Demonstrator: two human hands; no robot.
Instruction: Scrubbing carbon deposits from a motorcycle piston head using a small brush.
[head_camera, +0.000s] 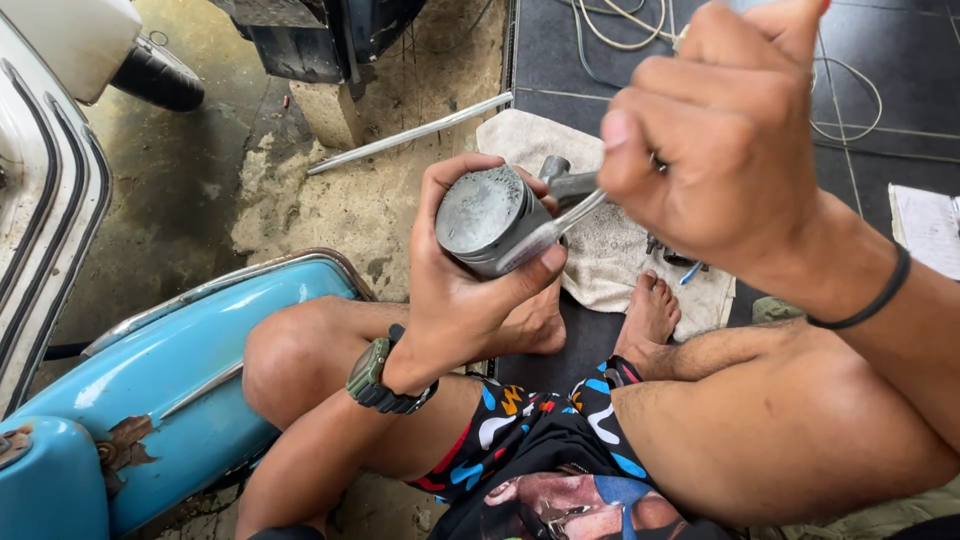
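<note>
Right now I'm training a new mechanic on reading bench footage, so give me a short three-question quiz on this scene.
1. True or false: the left hand grips the grey piston.
2. What does the right hand press against the piston? A) thin metal tool B) hammer C) brush
3. What lies on the floor under the piston?

Key: 1 true; 2 A; 3 a pale cloth.

Small motorcycle repair workshop, work done at floor level. Stained, oil-marked concrete floor; light blue scooter body panel with rust patches (chrome trim along edge); grimy rag spread on dark floor tiles; metal rod, loose cables lying about.
</note>
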